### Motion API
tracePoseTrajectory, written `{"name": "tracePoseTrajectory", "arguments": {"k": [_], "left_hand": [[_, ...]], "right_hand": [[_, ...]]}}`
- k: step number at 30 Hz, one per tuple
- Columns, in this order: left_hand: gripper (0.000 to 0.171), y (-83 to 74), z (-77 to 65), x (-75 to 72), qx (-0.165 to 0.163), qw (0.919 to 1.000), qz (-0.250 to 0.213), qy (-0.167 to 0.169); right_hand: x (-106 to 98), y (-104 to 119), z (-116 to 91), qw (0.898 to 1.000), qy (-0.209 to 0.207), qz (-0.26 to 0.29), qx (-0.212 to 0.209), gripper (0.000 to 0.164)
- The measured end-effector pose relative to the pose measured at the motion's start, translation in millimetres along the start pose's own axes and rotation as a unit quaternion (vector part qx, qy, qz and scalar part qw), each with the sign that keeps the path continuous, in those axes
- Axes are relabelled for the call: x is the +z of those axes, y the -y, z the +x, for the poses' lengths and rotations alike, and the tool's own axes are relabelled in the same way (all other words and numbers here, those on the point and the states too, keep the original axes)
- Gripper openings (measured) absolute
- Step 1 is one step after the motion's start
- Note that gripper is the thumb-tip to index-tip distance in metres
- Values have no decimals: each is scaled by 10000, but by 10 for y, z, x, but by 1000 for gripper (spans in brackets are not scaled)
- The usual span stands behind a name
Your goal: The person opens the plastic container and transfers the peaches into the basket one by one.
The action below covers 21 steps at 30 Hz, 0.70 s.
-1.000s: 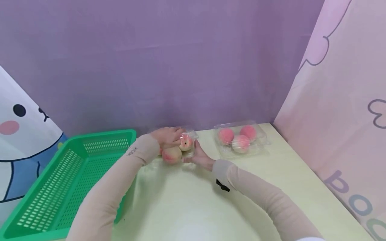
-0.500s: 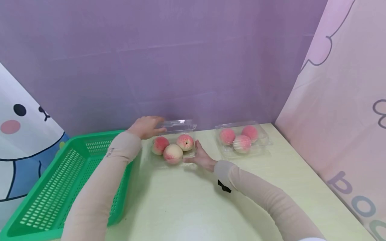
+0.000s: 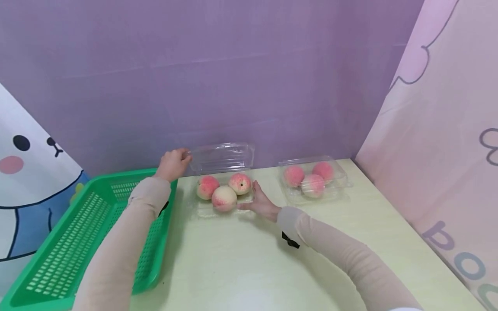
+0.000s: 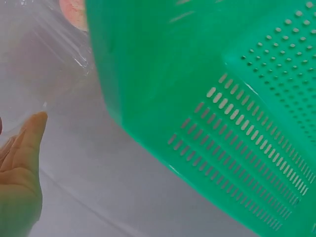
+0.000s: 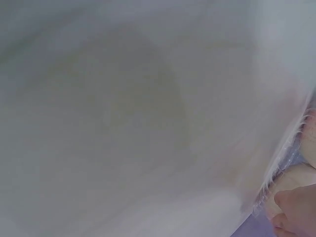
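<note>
Three pink-and-cream peaches (image 3: 224,198) sit in a clear plastic clamshell box (image 3: 204,211) at the back of the table. Its lid (image 3: 221,157) stands raised behind them, close to the purple backdrop. My left hand (image 3: 173,165) pinches the lid's left corner; in the left wrist view, the fingertips (image 4: 37,121) meet the thin plastic edge. My right hand (image 3: 264,204) rests against the box's front right corner, thumb along the front and fingers spread up the right side. Only part of that hand shows beside the peaches in the right wrist view.
A green perforated basket (image 3: 165,242) stands on the left, under my left forearm. To the right is a second clear clamshell box (image 3: 292,198) with three peaches inside. A purple backdrop (image 3: 233,86) rises right behind the table (image 3: 233,259).
My left hand has moved left and up, off the top of the box, and the lid has swung up and back, uncovering the peaches. My right hand stays at the corner.
</note>
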State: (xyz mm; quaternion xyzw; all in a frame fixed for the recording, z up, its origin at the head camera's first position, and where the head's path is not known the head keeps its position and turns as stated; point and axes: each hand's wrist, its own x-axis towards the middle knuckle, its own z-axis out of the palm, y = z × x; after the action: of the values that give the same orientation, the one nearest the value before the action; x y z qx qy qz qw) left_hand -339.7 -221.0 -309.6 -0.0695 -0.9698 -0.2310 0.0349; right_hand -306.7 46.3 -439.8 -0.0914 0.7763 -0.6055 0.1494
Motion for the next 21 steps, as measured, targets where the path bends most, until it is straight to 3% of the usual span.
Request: {"name": "tracePoseTrajectory", "arguments": {"k": [12,21], "left_hand": [[43,-75,96,-37,-303,9992,-256,-109],[44,-83,168,-137,-536,9986,36,-28]], "right_hand": [[-56,-37,-24,9997,126,192,14,108],[-77,-27,-25,9986,481,226,46,107]]}}
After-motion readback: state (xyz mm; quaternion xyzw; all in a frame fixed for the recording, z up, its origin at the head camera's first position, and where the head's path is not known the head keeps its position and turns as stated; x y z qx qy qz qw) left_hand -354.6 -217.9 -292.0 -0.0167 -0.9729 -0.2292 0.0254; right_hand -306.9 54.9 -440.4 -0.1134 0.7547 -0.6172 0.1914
